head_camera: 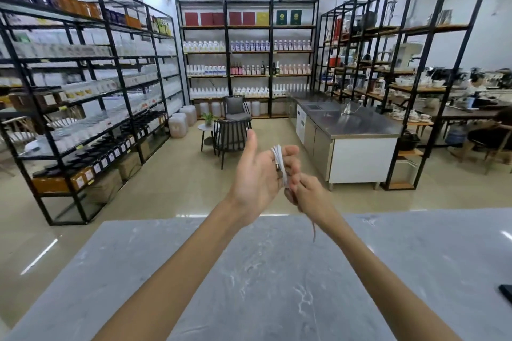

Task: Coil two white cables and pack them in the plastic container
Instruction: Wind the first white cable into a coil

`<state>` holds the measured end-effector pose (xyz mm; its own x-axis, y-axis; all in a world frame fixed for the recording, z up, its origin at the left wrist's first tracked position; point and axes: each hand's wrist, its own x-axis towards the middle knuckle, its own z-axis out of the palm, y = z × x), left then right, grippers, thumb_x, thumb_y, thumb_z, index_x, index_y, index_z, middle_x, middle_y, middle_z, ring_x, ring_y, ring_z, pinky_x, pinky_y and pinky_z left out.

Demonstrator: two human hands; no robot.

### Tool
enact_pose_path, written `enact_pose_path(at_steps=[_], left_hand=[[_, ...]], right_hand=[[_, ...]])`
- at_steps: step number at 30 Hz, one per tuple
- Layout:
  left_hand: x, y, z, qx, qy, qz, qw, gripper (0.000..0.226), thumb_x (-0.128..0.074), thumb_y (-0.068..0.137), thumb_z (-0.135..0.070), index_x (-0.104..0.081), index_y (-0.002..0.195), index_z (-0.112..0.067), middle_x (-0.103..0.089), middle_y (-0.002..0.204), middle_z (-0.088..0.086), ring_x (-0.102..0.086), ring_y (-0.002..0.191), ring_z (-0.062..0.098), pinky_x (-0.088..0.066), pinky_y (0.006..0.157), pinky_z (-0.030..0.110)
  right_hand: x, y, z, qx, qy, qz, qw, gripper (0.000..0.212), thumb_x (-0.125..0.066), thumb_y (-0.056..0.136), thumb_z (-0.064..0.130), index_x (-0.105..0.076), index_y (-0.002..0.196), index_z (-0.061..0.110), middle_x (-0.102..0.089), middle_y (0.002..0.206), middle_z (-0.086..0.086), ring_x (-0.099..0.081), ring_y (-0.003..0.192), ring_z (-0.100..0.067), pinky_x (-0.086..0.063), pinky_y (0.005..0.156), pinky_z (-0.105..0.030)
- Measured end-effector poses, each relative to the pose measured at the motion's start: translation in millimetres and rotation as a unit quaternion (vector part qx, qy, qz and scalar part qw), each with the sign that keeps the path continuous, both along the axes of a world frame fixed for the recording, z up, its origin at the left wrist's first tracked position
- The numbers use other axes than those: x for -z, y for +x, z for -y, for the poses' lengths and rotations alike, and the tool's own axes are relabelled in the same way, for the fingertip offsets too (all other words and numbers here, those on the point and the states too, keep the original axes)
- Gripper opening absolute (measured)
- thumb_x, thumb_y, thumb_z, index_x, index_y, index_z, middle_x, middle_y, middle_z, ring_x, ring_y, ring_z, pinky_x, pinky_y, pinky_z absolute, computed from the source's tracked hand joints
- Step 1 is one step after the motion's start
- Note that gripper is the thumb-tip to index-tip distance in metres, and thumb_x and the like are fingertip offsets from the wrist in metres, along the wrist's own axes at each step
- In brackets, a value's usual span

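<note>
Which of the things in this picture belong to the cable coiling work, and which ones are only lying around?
For the job:
white cable, looped over fingers of the left hand
right hand, pinching its lower part

Lying about:
grey table
dark flat object at its right edge
steel counter
chairs
shelves of bottles

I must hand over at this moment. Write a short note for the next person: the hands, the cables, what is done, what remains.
Hands: the left hand is raised over the table, fingers curled round a looped white cable. The right hand pinches the lower end of the loops.
Things: only this one cable shows. The second cable and the plastic container are not in view.
Done: the first cable looks nearly coiled.
Left: finish it, coil the second cable, pack both.
</note>
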<state>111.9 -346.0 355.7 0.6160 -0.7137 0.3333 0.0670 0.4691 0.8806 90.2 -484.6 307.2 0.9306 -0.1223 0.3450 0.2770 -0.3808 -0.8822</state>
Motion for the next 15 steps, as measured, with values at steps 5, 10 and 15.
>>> enact_pose_path(at_steps=[5, 10, 15], left_hand=[[-7, 39, 2, -0.195, 0.025, 0.014, 0.980, 0.075, -0.009, 0.100, -0.057, -0.052, 0.112, 0.003, -0.063, 0.071, 0.010, -0.058, 0.060, 0.020, -0.048, 0.059, 0.032], [25, 16, 11, -0.097, 0.175, 0.163, 0.966, 0.079, -0.009, 0.089, -0.071, -0.060, 0.090, -0.010, -0.063, 0.063, 0.005, -0.057, 0.055, 0.017, -0.048, 0.056, 0.030], [17, -15, 29, -0.039, 0.079, 0.153, 0.984, 0.080, -0.003, 0.093, -0.063, -0.059, 0.097, -0.007, -0.065, 0.065, 0.006, -0.059, 0.058, 0.019, -0.048, 0.060, 0.030]], right_hand=[[45, -70, -17, -0.059, -0.194, -0.061, 0.977, 0.045, -0.040, 0.098, 0.053, -0.066, 0.078, 0.022, -0.051, 0.051, 0.008, -0.045, 0.048, -0.006, -0.039, 0.051, -0.022], [-60, -78, 21, 0.175, -0.406, 0.282, 0.852, 0.027, -0.053, 0.092, 0.050, -0.070, 0.085, 0.030, -0.066, 0.069, 0.011, -0.059, 0.060, -0.009, -0.048, 0.050, -0.032], [-103, -15, 43, 0.175, -0.325, 0.147, 0.918, 0.023, -0.059, 0.092, 0.040, -0.076, 0.092, 0.025, -0.074, 0.083, 0.006, -0.062, 0.070, -0.010, -0.055, 0.066, -0.040]])
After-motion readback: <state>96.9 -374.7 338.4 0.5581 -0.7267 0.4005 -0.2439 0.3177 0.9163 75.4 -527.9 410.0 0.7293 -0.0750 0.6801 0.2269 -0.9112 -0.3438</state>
